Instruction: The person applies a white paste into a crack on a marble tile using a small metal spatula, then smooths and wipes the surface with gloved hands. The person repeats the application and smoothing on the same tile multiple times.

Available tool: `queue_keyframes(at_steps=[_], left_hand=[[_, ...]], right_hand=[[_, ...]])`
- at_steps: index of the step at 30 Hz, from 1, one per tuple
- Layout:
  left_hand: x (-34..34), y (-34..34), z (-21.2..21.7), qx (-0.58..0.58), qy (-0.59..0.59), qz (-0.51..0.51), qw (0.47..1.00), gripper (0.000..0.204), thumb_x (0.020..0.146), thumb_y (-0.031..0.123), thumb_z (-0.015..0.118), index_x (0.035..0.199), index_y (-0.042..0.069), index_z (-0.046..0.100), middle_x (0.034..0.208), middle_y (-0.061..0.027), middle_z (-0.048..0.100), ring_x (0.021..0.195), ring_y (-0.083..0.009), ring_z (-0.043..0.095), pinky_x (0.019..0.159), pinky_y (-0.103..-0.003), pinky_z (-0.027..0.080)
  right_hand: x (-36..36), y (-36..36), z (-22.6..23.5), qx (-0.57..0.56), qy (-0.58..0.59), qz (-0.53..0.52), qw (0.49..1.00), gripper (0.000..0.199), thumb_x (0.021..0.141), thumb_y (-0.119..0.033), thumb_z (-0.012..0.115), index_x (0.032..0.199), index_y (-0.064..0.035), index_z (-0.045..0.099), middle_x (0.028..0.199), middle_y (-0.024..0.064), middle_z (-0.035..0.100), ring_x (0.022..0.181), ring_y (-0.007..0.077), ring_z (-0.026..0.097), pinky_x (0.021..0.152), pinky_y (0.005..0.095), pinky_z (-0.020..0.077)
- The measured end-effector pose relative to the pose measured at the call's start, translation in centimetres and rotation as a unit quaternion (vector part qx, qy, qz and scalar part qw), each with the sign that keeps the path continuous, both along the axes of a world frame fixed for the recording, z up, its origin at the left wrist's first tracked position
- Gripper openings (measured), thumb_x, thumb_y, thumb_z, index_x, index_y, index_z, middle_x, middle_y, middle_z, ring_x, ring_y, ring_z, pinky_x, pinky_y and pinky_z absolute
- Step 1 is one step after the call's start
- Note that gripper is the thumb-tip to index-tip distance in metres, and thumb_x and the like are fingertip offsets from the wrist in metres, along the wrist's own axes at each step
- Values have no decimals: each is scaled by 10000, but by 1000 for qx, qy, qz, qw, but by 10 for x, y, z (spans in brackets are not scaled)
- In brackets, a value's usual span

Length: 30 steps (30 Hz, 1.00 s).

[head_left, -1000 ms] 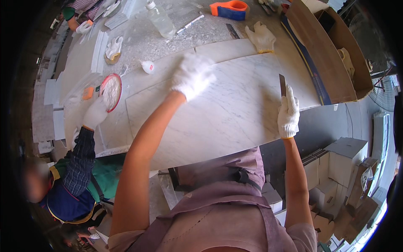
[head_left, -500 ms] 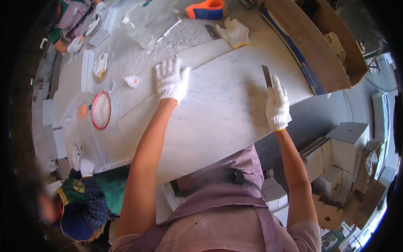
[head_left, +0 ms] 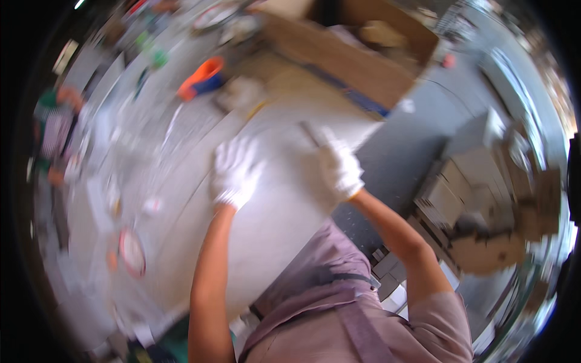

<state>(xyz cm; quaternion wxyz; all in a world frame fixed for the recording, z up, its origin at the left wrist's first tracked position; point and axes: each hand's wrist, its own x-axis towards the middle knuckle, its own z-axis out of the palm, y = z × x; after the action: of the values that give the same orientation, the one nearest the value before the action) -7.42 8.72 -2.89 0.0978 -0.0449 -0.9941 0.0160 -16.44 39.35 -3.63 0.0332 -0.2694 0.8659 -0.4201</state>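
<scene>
My left hand, in a white knit glove, lies flat with fingers spread on a pale, marble-patterned panel. To its right, my gloved right hand is closed around a flat, dark metal blade. The blade sticks out past the fingers toward the far left, over the panel; blur hides whether it touches the surface. A loose white glove with a yellow cuff lies beyond my hands.
An open cardboard box stands at the far end. Left of it sits an orange and blue ring-shaped thing. A red-rimmed bowl is at the left. Cartons are stacked on the right; another person works far left.
The whole view has swung, with the box now nearer the top middle. My right hand, still holding the blade, has come closer to my left hand, which stays spread on the panel.
</scene>
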Motion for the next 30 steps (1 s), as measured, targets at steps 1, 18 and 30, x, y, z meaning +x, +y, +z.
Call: queue_keyframes(at_steps=[1, 18, 30], left_hand=[[-6, -8, 2, -47, 26, -6, 999, 639, 1093, 503, 552, 1601, 116, 540, 1685, -137, 490, 1565, -350, 421, 1326, -544, 228], [-15, -117, -47, -157, -25, 36, 987, 609, 1111, 361, 544, 1633, 58, 462, 1707, -188, 435, 1592, -434, 345, 1295, -586, 265], [-23, -76, -26, -202, -37, 46, 978, 596, 1088, 352, 555, 1588, 32, 511, 1585, -174, 550, 1460, -377, 468, 1198, -608, 351]], right_hand=[[-1, 5, -2, -45, 140, -38, 988, 640, 988, -336, 738, 1576, -172, 545, 1210, 239, 711, 1002, 445, 716, 860, 531, 586], [4, 23, -27, -61, -53, -220, 972, 852, 890, -30, 611, 1682, -205, 349, 1247, 244, 644, 1047, 474, 710, 874, 537, 577], [6, 30, -15, -77, -93, -226, 967, 764, 975, -71, 581, 1686, -255, 371, 1246, 212, 624, 999, 462, 690, 873, 511, 574]])
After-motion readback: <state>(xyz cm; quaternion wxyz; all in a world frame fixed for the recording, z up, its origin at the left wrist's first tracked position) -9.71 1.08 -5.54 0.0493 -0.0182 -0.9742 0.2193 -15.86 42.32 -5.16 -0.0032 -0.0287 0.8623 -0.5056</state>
